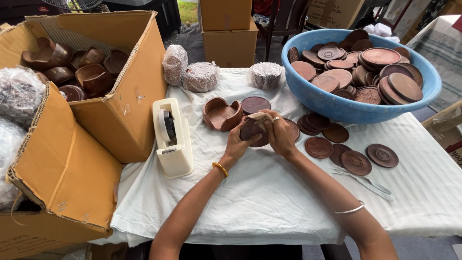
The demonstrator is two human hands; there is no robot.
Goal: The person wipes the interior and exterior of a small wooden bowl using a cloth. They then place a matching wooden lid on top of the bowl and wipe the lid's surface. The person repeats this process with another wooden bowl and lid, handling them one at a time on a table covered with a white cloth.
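- Brown wooden discs (254, 131), stacked as a small set, sit between both hands above the white cloth (260, 192) at the table's centre.
- Left hand (237, 143) grips the stack from its left side, fingers curled under it.
- Right hand (279, 135) clasps the stack from the right and top, with a pale strip pressed across the upper edge.
- Wooden coaster holder (221, 114), open-sided and empty, rests just behind the hands; one loose disc (255, 104) lies beside it.
- Loose carved discs (346, 149) lie flat on the cloth to the right of the hands, some overlapping.
- Blue plastic basin (346, 108) stands at the rear right and is filled with many round wooden discs, piled unevenly.
- Cream tape dispenser (172, 139) stands left of the hands, close to the box.
- Large cardboard box (125, 110), flaps open, holds a heap of dark wooden holders of the same kind.
- Three wrapped bundles (199, 76) in clear film stand along the far edge of the cloth.
- Clear plastic bags (19, 96) rest at the far left against the box.
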